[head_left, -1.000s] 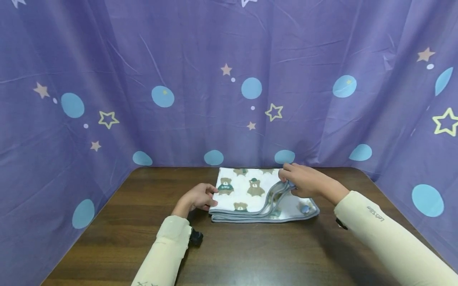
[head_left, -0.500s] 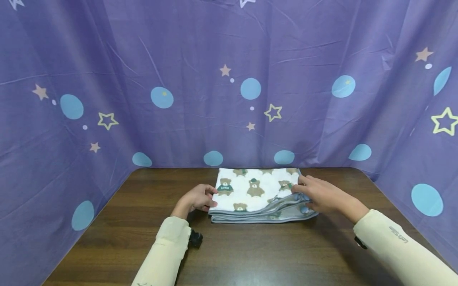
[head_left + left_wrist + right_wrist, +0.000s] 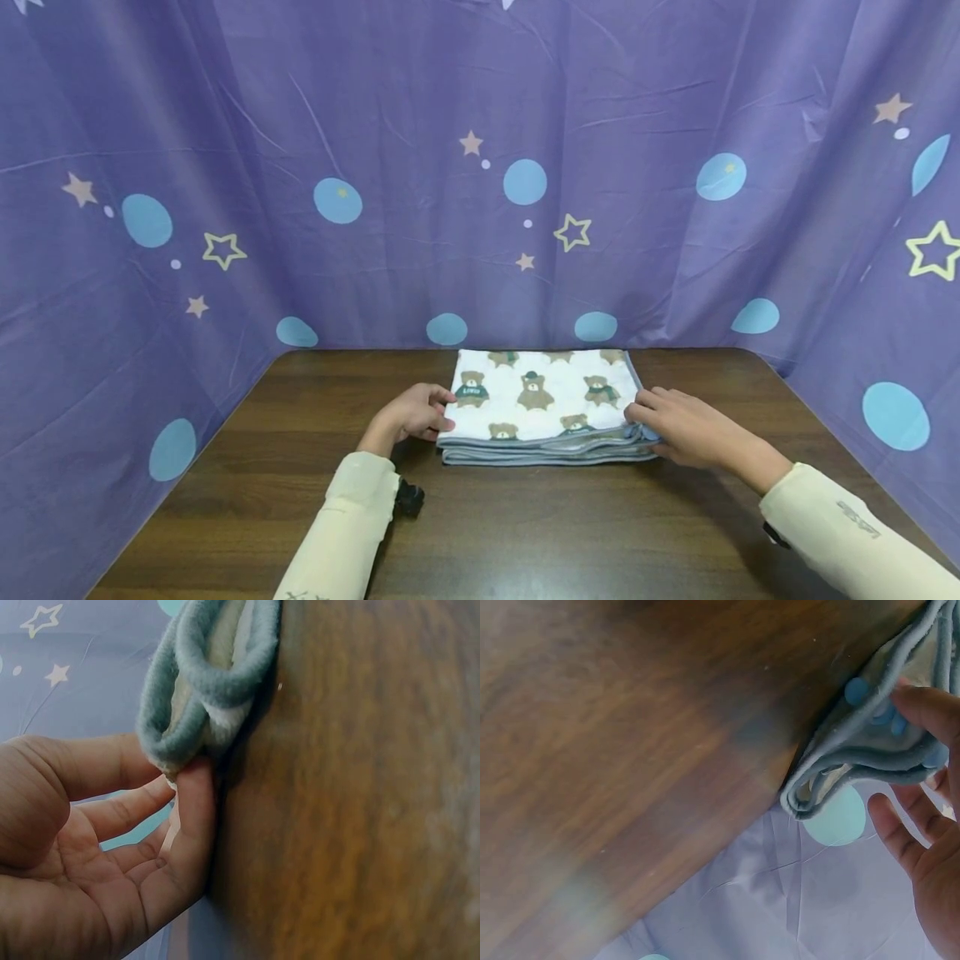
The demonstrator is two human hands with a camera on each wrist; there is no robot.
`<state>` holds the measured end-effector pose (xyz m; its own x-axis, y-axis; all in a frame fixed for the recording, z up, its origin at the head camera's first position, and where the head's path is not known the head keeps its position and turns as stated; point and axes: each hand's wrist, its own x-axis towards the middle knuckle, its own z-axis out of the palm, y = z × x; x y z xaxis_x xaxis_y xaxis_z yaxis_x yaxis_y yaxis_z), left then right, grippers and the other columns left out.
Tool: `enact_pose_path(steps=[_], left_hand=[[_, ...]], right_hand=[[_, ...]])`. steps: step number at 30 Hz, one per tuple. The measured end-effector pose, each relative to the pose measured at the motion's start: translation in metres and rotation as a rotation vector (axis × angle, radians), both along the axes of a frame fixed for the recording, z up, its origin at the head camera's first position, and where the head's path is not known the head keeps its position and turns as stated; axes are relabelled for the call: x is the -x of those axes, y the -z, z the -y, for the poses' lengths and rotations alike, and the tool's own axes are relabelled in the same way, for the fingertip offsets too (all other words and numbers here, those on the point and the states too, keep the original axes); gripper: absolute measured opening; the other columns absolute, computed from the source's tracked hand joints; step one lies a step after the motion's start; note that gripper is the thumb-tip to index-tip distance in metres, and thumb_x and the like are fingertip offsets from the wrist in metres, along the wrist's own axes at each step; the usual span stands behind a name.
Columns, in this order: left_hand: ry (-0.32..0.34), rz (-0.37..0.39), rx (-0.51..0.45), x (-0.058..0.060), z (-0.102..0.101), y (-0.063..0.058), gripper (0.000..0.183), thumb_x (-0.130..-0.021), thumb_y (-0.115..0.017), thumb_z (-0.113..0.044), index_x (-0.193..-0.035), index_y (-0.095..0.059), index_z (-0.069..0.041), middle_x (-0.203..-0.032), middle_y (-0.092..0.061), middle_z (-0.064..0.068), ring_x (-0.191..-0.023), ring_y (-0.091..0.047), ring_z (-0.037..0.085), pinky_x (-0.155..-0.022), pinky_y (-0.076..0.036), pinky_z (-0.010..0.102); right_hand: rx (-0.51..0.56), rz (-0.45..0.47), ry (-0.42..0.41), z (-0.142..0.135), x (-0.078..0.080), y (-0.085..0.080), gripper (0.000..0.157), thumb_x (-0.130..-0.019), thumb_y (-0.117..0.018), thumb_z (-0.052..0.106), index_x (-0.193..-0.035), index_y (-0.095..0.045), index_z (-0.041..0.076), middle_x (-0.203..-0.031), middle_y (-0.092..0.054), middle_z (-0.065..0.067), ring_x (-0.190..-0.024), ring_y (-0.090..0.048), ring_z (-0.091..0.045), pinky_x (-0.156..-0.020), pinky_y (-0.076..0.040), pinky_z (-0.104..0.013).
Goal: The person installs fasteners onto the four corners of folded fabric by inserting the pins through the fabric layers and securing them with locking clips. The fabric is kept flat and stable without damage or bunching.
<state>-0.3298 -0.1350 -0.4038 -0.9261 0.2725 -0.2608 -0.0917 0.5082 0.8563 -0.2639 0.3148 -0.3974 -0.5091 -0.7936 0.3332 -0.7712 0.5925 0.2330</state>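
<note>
A folded white blanket (image 3: pixel 536 396) with brown bears and grey-blue edging lies in layers on the table in the head view. At its left side, my left hand (image 3: pixel 412 414) pinches the folded edge. The left wrist view shows the thumb at the upper layer and fingers below the rounded blue-green folds (image 3: pixel 225 690). My right hand (image 3: pixel 693 429) is at the front right corner, pinching the top layers. In the right wrist view, its thumb (image 3: pixel 930 712) lies on the stacked trim, near small blue round pieces (image 3: pixel 857 691).
The brown wooden table (image 3: pixel 525 533) extends in front of the blanket and to both sides. Behind its far edge hangs a purple curtain (image 3: pixel 420 275) with stars and blue dots, which also runs along the left and right.
My right hand has drawn the lifted flap rightward and down, so the top layer now covers the lower ones. The left hand stays at the left edge.
</note>
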Motion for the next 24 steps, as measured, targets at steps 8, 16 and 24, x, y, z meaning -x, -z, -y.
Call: enact_pose_path(steps=[8, 16, 24], left_hand=[[-0.003, 0.002, -0.005, 0.002, -0.001, 0.000, 0.045, -0.087, -0.076, 0.007, -0.129, -0.061, 0.002, -0.111, -0.052, 0.016, -0.087, -0.060, 0.022, -0.071, -0.061, 0.038], [0.029, -0.007, -0.002, 0.002, -0.002, -0.001, 0.046, -0.088, -0.076, 0.006, -0.130, -0.060, 0.003, -0.114, -0.053, 0.018, -0.087, -0.061, 0.022, -0.072, -0.061, 0.039], [0.012, -0.073, 0.071, -0.002, -0.005, -0.007, 0.044, -0.087, -0.075, 0.004, -0.129, -0.060, 0.004, -0.110, -0.058, 0.018, -0.082, -0.062, 0.022, -0.068, -0.062, 0.038]], right_hand=[[-0.001, 0.051, 0.010, -0.005, -0.005, 0.002, 0.053, -0.068, -0.096, 0.029, -0.105, -0.059, 0.020, -0.094, -0.048, 0.010, -0.083, -0.051, -0.013, -0.069, -0.048, -0.035], [0.012, 0.052, -0.003, -0.006, -0.008, -0.001, 0.053, -0.066, -0.096, 0.032, -0.103, -0.060, 0.021, -0.093, -0.048, 0.011, -0.082, -0.051, -0.011, -0.068, -0.048, -0.035], [0.042, -0.004, 0.006, 0.009, -0.007, -0.012, 0.039, -0.082, -0.085, 0.044, -0.098, -0.059, 0.020, -0.087, -0.046, 0.012, -0.076, -0.045, -0.009, -0.066, -0.041, -0.031]])
